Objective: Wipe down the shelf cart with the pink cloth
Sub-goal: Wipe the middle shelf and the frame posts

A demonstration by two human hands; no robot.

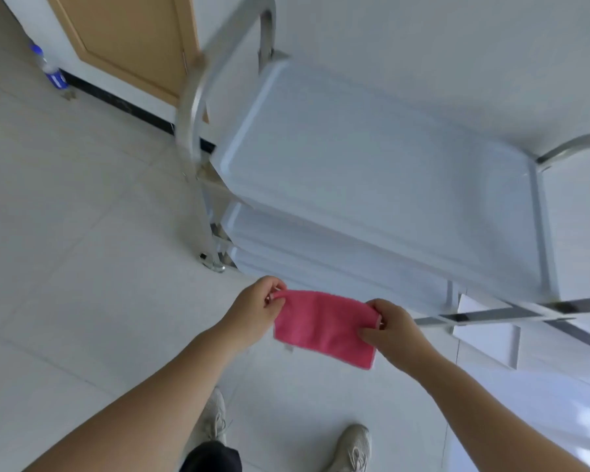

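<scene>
A pink cloth (pixel 324 327) hangs stretched between my two hands, in the air above the floor just in front of the cart. My left hand (pixel 254 310) pinches its upper left corner. My right hand (pixel 394 330) pinches its upper right corner. The shelf cart (pixel 372 172) stands beyond the cloth, with a white top tray, lower white shelves under it and a silver metal frame with curved handles at both ends. Nothing lies on the top tray.
A plastic water bottle (pixel 50 68) stands on the floor by the dark skirting at the upper left. A wooden door (pixel 126 39) is behind the cart's left handle. A white wall runs behind the cart. My shoes (pixel 351 447) stand on the pale tiled floor.
</scene>
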